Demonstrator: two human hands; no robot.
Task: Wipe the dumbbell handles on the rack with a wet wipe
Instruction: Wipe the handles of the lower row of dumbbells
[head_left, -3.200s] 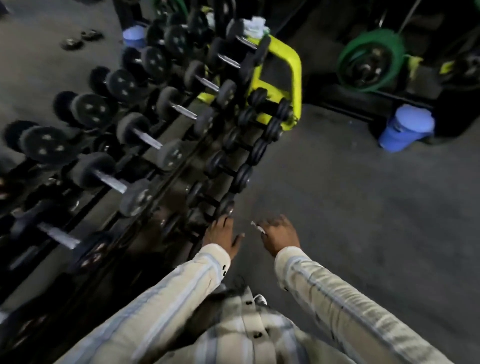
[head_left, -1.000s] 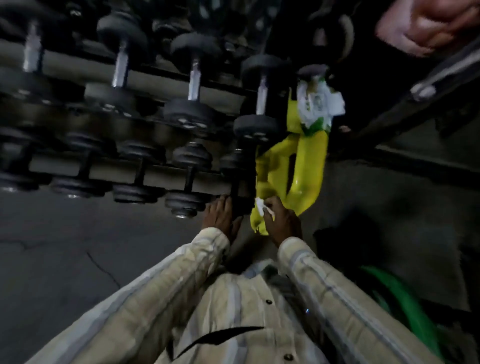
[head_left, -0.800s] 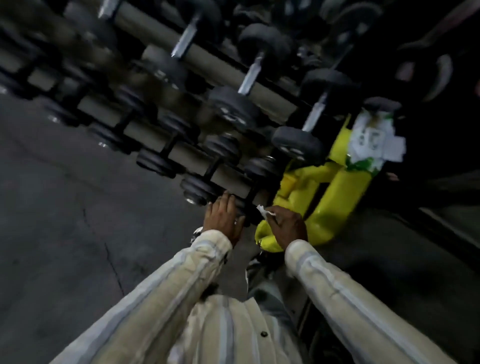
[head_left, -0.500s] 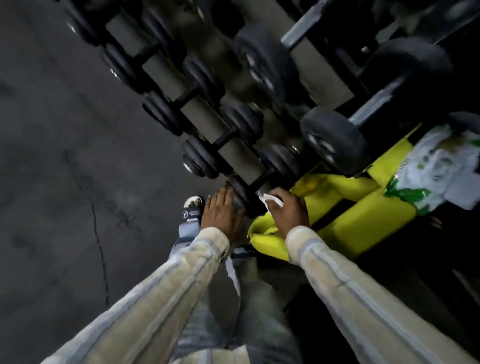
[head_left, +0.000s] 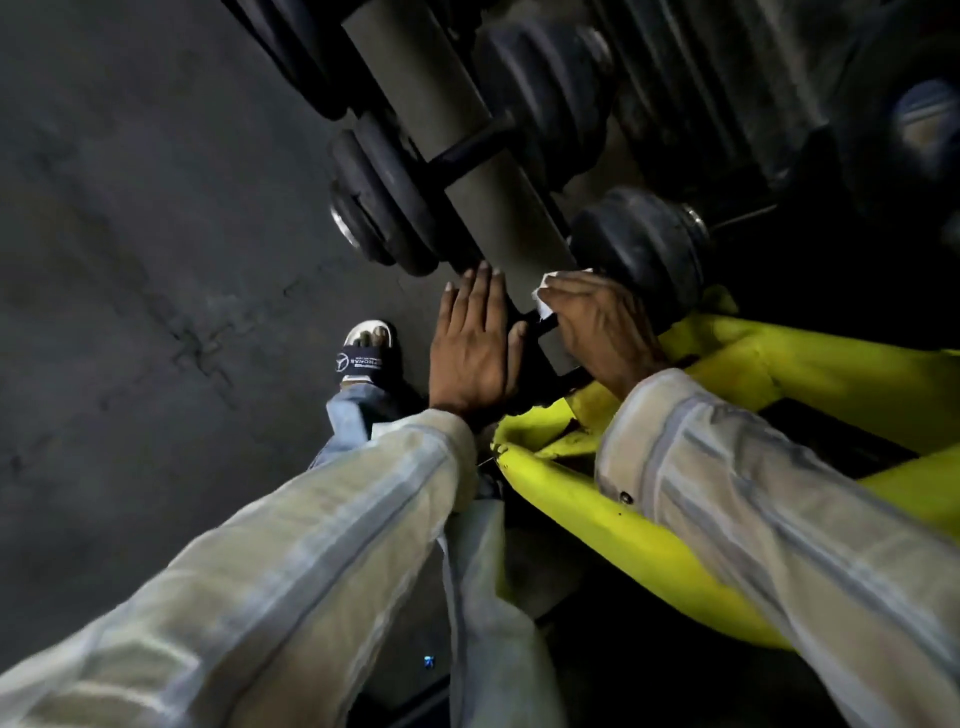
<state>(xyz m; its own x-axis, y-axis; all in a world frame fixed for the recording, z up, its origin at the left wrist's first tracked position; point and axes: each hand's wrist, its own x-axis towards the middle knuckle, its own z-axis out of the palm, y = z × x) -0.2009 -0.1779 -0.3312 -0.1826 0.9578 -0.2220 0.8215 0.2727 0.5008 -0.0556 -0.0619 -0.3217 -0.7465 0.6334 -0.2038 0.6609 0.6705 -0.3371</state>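
Observation:
I look steeply down at the low end of the dumbbell rack (head_left: 483, 208). My right hand (head_left: 597, 327) grips a white wet wipe (head_left: 545, 299) around the dark handle of the last small dumbbell (head_left: 644, 249), beside the rack's grey rail. My left hand (head_left: 475, 343) lies flat with straight fingers on the near end of that same dumbbell, which it mostly hides. Another small black dumbbell (head_left: 384, 208) sits on the rail just above.
The yellow rack frame (head_left: 675, 493) runs under my right forearm. My sandalled foot (head_left: 366, 356) stands on the dark cracked floor to the left. Larger dumbbell heads (head_left: 550, 88) fill the upper tiers.
The view has dropped and closed in on the rack's lowest end. My right hand has gone from beside the handle to closing round it with the wipe; my left hand stays flat on the dumbbell's end.

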